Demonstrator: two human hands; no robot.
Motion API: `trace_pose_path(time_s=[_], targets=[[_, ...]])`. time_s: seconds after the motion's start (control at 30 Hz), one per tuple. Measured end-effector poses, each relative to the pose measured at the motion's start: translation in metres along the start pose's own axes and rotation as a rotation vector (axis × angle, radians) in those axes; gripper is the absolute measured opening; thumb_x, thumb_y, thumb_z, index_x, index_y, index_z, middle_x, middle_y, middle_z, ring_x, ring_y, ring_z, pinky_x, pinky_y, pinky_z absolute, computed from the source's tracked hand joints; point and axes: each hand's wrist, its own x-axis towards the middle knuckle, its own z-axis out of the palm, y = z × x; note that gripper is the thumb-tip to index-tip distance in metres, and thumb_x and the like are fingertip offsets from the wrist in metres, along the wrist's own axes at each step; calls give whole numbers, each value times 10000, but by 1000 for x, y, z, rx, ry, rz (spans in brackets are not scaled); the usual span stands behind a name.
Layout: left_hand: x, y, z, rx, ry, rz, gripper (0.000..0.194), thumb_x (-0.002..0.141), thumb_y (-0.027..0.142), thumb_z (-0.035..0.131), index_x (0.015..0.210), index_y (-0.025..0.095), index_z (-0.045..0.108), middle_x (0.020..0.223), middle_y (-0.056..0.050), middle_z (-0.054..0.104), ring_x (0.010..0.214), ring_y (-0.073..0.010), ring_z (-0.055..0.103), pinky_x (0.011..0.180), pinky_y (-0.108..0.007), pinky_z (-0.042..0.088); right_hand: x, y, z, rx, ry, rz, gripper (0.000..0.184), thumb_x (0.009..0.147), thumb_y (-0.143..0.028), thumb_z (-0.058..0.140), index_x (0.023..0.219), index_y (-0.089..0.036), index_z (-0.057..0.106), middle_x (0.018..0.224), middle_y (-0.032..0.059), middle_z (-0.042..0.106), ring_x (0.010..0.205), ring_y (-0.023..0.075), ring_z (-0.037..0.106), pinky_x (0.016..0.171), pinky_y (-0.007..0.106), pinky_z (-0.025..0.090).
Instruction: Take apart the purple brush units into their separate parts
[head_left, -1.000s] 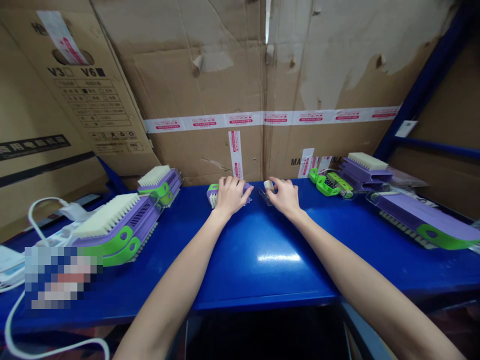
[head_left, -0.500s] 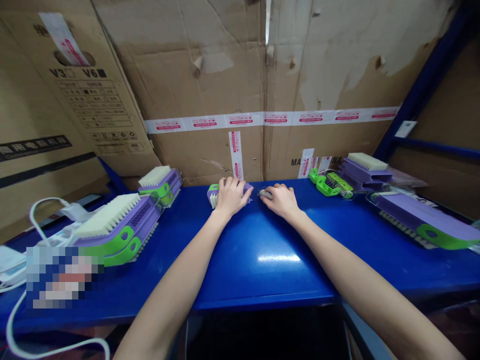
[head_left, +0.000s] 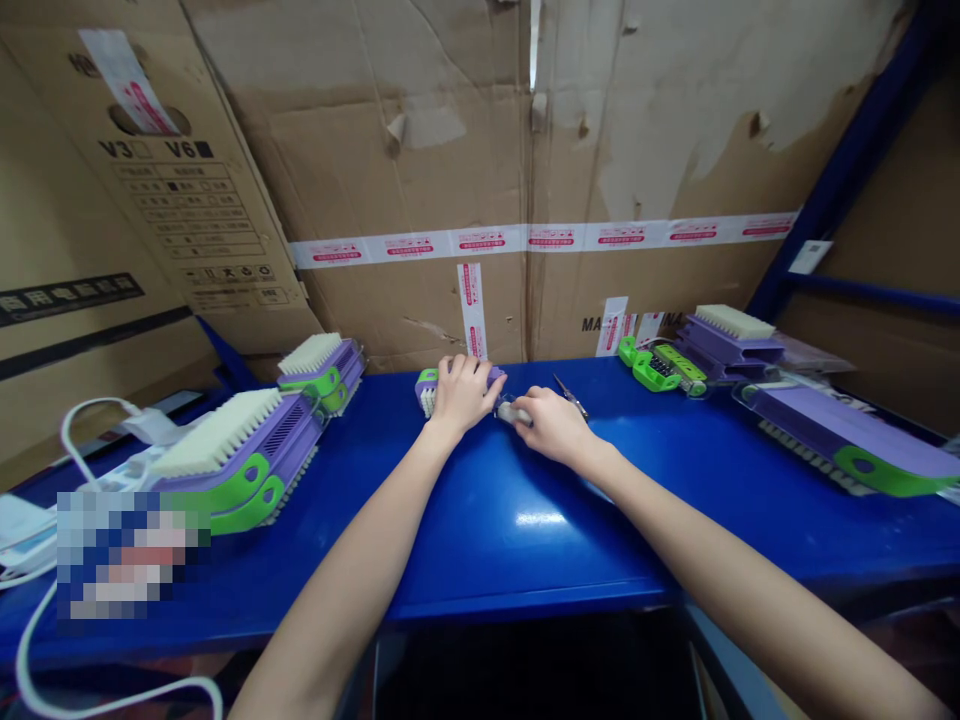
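A small purple-and-green brush (head_left: 427, 392) with pale bristles lies at the back middle of the blue table (head_left: 525, 560). Over its top, the fingers of my left hand (head_left: 463, 393) are curled, gripping it against the table. My right hand (head_left: 553, 428) is closed around a small whitish-grey object (head_left: 513, 413) whose kind I cannot make out; it is close to the brush's right end. Just behind my right hand lies a thin pointed metal tool (head_left: 571, 396), partly hidden.
Stacked purple-and-green brushes (head_left: 225, 440) stand at the left, near a white cable (head_left: 30, 640). On the right are a green piece (head_left: 656, 370), more stacked brushes (head_left: 731, 345) and a large purple brush (head_left: 847, 430). Cardboard (head_left: 420, 150) walls the back; a blue post (head_left: 832, 150) rises at right.
My right hand has moved slightly left and toward me with the whitish-grey object, closer to the brush. The thin metal tool now shows behind it. My left hand has stayed on the brush.
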Motion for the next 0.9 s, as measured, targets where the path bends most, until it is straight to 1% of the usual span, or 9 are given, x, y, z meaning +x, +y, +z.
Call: trace_pose_path(time_s=[0.13, 0.23, 0.33, 0.43, 0.5, 0.57, 0.67, 0.8, 0.9], targets=[[0, 1, -1, 11, -3, 0, 394, 958, 438, 375, 991, 158, 650, 966, -128, 660, 963, -292, 543, 900, -448, 323, -27, -12, -4, -10, -9, -91, 218, 868, -251, 504, 976, -185, 681, 983, 82, 634, 913, 209, 586, 733, 279, 424], [0, 1, -1, 9, -14, -1, 401, 961, 435, 365, 998, 159, 653, 972, -132, 661, 965, -292, 545, 902, -449, 323, -54, -4, -4, -21, 50, -80, 230, 888, -239, 476, 989, -191, 677, 1005, 78, 633, 921, 203, 574, 742, 280, 430], [0, 0, 0, -3, -13, -10, 397, 961, 427, 366, 988, 157, 655, 968, -135, 661, 966, -292, 546, 900, -452, 325, -80, 24, -3, -77, 139, -14, 251, 904, -254, 461, 1009, -192, 680, 1025, 88, 637, 913, 210, 564, 747, 298, 433], [1, 0, 2, -7, -6, -20, 389, 958, 429, 374, 985, 162, 656, 964, -134, 658, 967, -290, 546, 893, -450, 328, -103, 62, -6, -199, 208, 87, 255, 897, -286, 486, 1004, -183, 694, 1035, 113, 637, 915, 242, 546, 714, 323, 426], [1, 0, 3, -4, -2, -21, 383, 955, 429, 379, 986, 167, 656, 963, -132, 658, 963, -288, 547, 887, -447, 331, -116, 88, -11, -301, 230, 163, 260, 896, -306, 491, 967, -181, 708, 1078, 130, 622, 942, 271, 533, 688, 334, 410], [1, 0, 4, 1, 0, -19, 379, 954, 426, 382, 985, 168, 657, 961, -132, 658, 958, -290, 548, 884, -447, 332, -125, 109, -17, -396, 215, 269, 265, 894, -315, 492, 940, -183, 718, 1066, 136, 619, 935, 287, 528, 660, 340, 388], [2, 0, 4, 4, 0, -19, 382, 953, 424, 383, 981, 161, 659, 958, -135, 659, 954, -295, 550, 884, -448, 334, -131, 130, -25, -501, 133, 382, 293, 909, -321, 464, 924, -181, 722, 996, 133, 624, 912, 288, 530, 640, 337, 356], [2, 0, 3, -7, -8, -23, 380, 951, 420, 386, 988, 157, 658, 964, -138, 659, 961, -298, 549, 894, -451, 333, -126, 148, -33, -613, 37, 480, 353, 931, -292, 396, 900, -155, 720, 956, 153, 622, 917, 297, 537, 646, 341, 330], [2, 0, 3, -25, -15, -26, 380, 951, 420, 386, 993, 158, 657, 970, -139, 658, 963, -299, 547, 900, -453, 330, -119, 158, -35, -659, -18, 523, 369, 930, -260, 379, 895, -128, 721, 945, 171, 622, 912, 304, 548, 639, 336, 311]])
